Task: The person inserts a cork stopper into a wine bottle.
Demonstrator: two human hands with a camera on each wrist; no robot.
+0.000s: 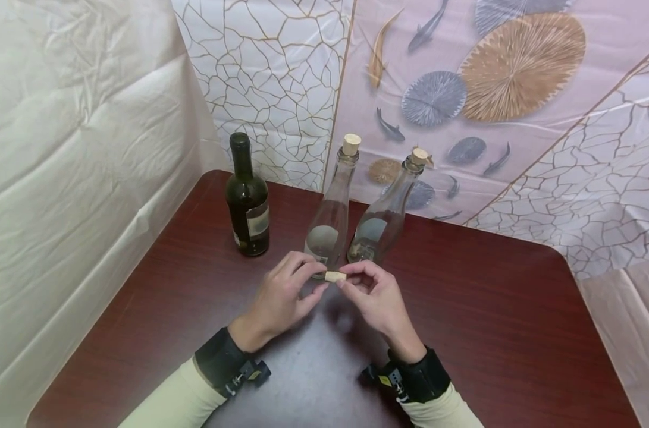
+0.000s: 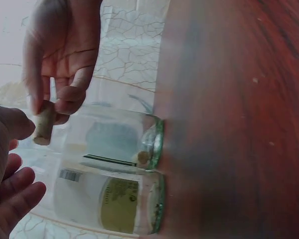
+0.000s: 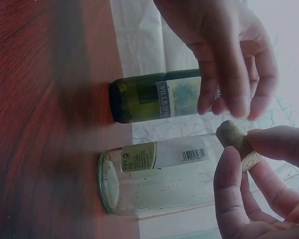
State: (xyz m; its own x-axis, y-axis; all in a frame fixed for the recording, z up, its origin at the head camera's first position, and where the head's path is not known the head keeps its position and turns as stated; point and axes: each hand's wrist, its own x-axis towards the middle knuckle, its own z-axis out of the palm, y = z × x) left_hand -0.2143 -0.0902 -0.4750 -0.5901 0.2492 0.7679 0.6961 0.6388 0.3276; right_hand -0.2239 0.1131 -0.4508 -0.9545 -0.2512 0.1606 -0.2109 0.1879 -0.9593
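A loose cork point(image 1: 335, 276) is pinched between thumb and fingers of my right hand point(image 1: 375, 297), above the table in front of the bottles. In the right wrist view the cork point(image 3: 234, 142) looks uneven at one end. My left hand point(image 1: 287, 291) hovers beside it, thumb and index finger spread around the cork's left end. The left wrist view shows a gap between the left thumb and the cork point(image 2: 44, 124). Just behind the hands stand two clear glass bottles point(image 1: 329, 214) point(image 1: 384, 217), each with a cork in its neck.
A dark green wine bottle point(image 1: 244, 202) with a label stands at the back left of the dark red wooden table point(image 1: 495, 321). Patterned cloth point(image 1: 270, 77) hangs behind the table, and a pale sheet point(image 1: 88, 178) hangs along its left side.
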